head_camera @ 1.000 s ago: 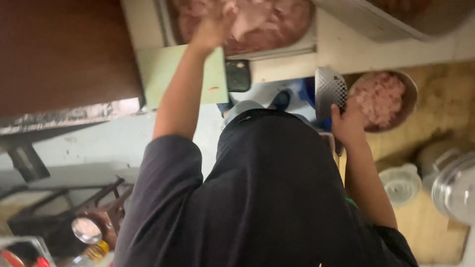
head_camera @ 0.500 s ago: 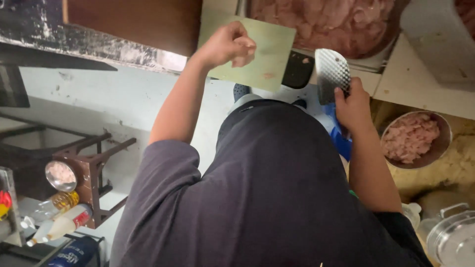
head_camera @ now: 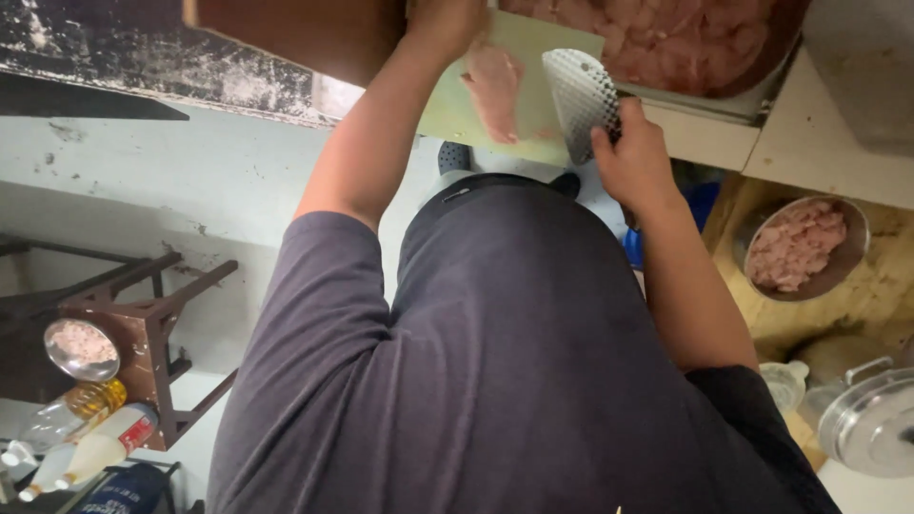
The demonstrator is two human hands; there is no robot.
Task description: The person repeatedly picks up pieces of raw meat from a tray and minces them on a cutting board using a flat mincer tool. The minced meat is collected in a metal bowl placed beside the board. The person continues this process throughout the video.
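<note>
Head view, looking down over dark-shirted torso.

- Raw meat slice (head_camera: 495,88): lies flat on pale green cutting board (head_camera: 457,114), far centre. Judged soft, limp, wet, slippery; best pinned flat under fingertips near end away from blade.
- Left hand (head_camera: 443,24): at far end of slice, mostly cut off by frame; finger state cannot be told.
- Right hand (head_camera: 633,157): fingers closed round handle of dimpled cleaver (head_camera: 579,95), blade just right of slice, possibly touching.
- Large tub of raw meat (head_camera: 666,43): far right.
</note>
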